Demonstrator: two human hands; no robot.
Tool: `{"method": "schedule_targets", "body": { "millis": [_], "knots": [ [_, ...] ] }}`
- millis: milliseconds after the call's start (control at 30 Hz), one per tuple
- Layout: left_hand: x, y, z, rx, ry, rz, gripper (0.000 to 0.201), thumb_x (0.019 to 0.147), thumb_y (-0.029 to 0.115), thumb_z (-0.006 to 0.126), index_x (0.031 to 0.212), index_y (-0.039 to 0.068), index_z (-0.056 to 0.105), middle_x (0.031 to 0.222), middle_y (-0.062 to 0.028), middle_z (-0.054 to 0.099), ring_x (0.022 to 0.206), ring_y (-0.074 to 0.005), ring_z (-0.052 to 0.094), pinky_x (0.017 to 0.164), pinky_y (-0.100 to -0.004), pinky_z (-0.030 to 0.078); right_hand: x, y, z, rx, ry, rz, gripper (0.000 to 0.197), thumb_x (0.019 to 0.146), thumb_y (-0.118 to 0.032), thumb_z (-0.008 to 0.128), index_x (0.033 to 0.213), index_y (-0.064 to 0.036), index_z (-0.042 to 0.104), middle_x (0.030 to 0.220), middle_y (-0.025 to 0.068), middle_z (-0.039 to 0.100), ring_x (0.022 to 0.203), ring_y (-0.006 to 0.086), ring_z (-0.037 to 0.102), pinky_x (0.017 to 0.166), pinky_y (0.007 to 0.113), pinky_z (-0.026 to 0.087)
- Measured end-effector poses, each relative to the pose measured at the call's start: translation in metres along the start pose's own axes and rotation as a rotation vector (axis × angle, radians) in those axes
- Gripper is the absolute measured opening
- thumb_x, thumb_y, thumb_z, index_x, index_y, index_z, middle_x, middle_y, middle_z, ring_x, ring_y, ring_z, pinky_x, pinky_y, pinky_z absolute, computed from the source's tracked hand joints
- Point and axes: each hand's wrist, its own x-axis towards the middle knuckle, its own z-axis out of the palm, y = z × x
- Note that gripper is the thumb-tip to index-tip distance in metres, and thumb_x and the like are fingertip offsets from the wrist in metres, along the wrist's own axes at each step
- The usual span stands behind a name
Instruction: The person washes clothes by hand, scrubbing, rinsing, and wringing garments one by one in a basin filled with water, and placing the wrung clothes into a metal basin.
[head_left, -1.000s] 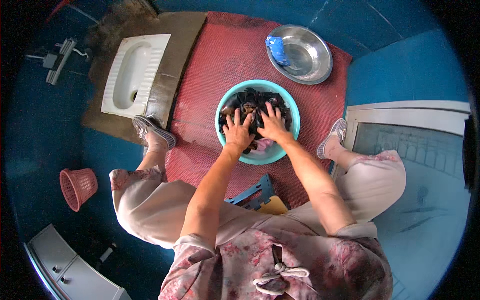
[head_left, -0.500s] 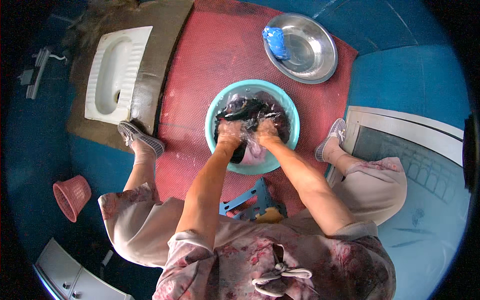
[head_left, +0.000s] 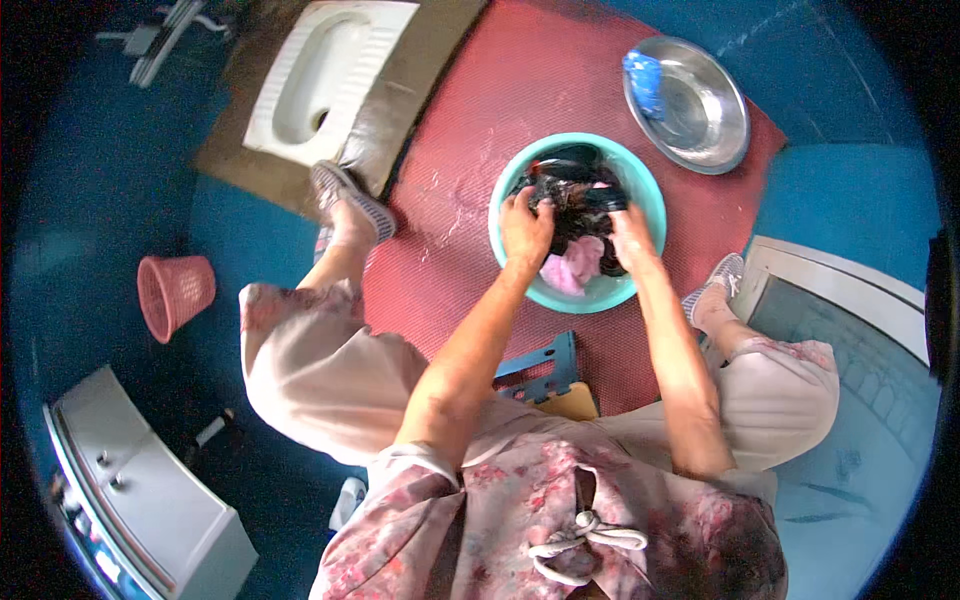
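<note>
Dark wet laundry [head_left: 575, 195] fills a round turquoise plastic basin [head_left: 648, 200] that sits on a red ribbed mat [head_left: 520, 90], about midway between the person's two feet. The left hand [head_left: 525, 228] is closed around a bunch of the dark cloth at the basin's left side, and the right hand [head_left: 630, 232] grips another bunch toward the right, the two hands close together with the cloth drawn between them. A pale pink garment [head_left: 570, 268] lies at the near side of the basin, just under the wrists. The basin's rim is smooth and thin; open mat lies on its left, glistening with wet patches, while its far right side comes near a shiny, shallow metal bowl [head_left: 700, 105] that holds a crumpled blue cloth [head_left: 645, 82] at its left rim. To the left, the mat's edge meets a brown slab that carries a white ceramic squat toilet [head_left: 320, 75], and the left foot in a grey mesh shoe [head_left: 345, 195] stands at that border. The right shoe [head_left: 715, 280] rests at the mat's right edge beside a pale raised threshold [head_left: 850, 290]. A low blue plastic stool [head_left: 540, 370] shows between the forearms. Well apart on the blue floor stand a pink slatted basket [head_left: 175, 295] and a grey cabinet [head_left: 150, 490].
</note>
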Motion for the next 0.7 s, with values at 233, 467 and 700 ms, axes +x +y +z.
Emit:
{"method": "schedule_targets", "body": {
  "millis": [233,467,700],
  "knots": [
    [-0.008,0.034,-0.017,-0.941,-0.42,-0.859,0.064,0.082,0.054,0.051,0.125,0.006,0.048,0.115,-0.0145,0.057,0.109,-0.0293,0.051,0.092,-0.0418,0.041,-0.075,-0.062,0.024,0.365,-0.308,-0.091,0.023,0.087,-0.024,0.053,0.101,-0.0064,0.057,0.092,0.0066,0.061,0.091,0.0183,0.059,0.081,0.039,0.049],
    [-0.032,-0.003,-0.03,-1.387,-0.679,-0.302,0.033,0.083,0.03,0.057,0.101,0.002,0.058,0.096,-0.0132,0.061,0.082,-0.0236,0.061,0.073,-0.0374,0.052,-0.119,-0.028,0.102,-0.453,-0.079,-0.617,0.026,0.072,-0.009,0.06,0.097,-0.0001,0.058,0.082,0.0198,0.063,0.08,0.0324,0.063,0.073,0.041,0.047],
    [-0.014,0.004,-0.042,-1.166,-0.61,-0.817,0.031,0.089,0.02,0.043,0.11,-0.001,0.053,0.105,-0.0142,0.06,0.09,-0.0293,0.061,0.08,-0.0414,0.052,-0.053,0.002,0.069,-0.881,0.275,-0.329,0.028,0.075,-0.015,0.062,0.097,-0.001,0.051,0.085,0.027,0.061,0.086,0.0428,0.059,0.072,0.049,0.046]
  ]
}}
